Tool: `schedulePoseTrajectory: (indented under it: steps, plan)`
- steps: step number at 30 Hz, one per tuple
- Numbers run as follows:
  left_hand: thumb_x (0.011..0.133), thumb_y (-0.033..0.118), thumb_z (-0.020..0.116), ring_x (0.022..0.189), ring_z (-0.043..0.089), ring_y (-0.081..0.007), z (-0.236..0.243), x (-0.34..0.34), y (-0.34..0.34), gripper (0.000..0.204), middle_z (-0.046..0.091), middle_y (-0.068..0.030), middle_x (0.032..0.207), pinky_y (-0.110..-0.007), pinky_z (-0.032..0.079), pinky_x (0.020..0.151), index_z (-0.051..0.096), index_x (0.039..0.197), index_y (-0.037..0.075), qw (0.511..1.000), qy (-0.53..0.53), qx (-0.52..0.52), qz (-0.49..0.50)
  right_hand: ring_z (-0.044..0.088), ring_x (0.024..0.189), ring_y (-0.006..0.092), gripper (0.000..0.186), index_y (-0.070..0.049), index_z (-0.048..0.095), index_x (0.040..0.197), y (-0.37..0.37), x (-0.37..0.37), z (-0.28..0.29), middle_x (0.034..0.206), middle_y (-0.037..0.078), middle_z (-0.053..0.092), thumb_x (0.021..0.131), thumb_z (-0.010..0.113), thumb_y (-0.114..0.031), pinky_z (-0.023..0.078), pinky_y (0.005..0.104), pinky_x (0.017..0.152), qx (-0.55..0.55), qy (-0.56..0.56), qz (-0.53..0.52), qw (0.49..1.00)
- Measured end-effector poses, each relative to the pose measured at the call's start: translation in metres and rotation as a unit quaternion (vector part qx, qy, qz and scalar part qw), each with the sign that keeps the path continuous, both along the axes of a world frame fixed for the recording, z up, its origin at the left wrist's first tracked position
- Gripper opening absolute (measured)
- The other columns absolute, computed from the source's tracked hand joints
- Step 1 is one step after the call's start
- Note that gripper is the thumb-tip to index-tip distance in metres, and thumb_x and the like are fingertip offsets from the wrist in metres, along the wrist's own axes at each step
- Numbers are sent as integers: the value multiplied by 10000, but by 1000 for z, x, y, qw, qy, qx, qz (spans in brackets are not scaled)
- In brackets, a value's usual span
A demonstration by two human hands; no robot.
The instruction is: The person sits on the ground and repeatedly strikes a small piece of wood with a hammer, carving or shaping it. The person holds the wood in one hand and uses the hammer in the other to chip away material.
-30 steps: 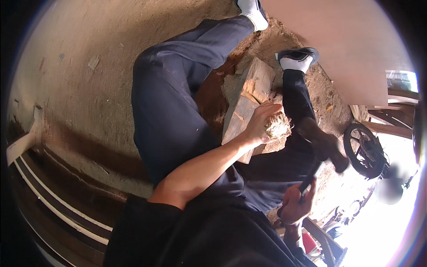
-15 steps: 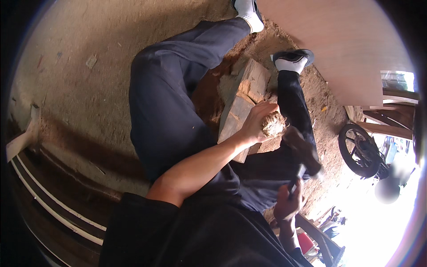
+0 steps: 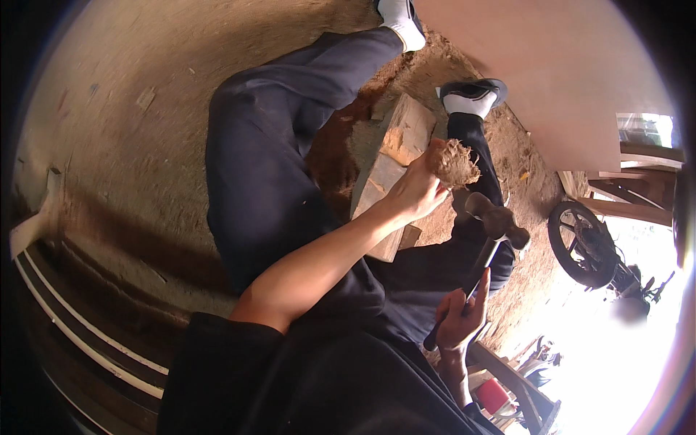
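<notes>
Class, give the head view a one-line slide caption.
The right hand grips a hammer; the left hand holds a frayed-ended piece, with a wooden block between dark-trousered legs.

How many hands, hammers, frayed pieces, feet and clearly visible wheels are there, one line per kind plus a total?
Left hand and right hand: 2
Hammer: 1
Frayed piece: 1
Left foot and right foot: 2
Wheel: 1
Total: 7

Dirt floor point(image 3: 138, 167) (glaring daylight point(image 3: 616, 377) rightward)
</notes>
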State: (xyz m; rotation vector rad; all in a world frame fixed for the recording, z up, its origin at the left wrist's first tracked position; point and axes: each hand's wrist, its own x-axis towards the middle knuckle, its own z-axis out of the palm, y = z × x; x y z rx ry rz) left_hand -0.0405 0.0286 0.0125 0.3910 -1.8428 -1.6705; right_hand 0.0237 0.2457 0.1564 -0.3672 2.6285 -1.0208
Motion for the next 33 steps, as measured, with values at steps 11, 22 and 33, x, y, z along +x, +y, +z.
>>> schedulePoseTrajectory:
  steps: [11, 22, 33]
  plan:
    - [839, 19, 746, 1045, 669, -437, -2, -13, 11, 383, 668, -214, 1132, -469, 573, 887, 612, 1197, 34, 997, 68, 20, 38, 437, 455, 66, 673, -92, 177, 1675, -9, -10, -2, 614, 16, 509, 1077, 485, -89, 351, 220, 421, -21, -52, -15, 998]
    - [854, 78, 759, 847, 689, -375, 8, -24, 17, 164, 706, -148, 919, -432, 559, 790, 684, 991, 29, 888, 239, 392, 25, 506, 509, 85, 730, -34, 204, 1652, -7, -12, 9, 682, 35, 574, 1019, 563, -96, 418, 236, 461, -14, 27, 13, 999]
    - [875, 1, 718, 863, 683, -332, -5, -36, 23, 81, 696, -94, 891, -441, 543, 811, 665, 909, 52, 896, 200, 395, 23, 448, 448, 117, 806, -56, 105, 1673, -23, -39, 23, 646, 82, 544, 947, 450, 1, 379, 249, 402, -61, 44, 24, 997]
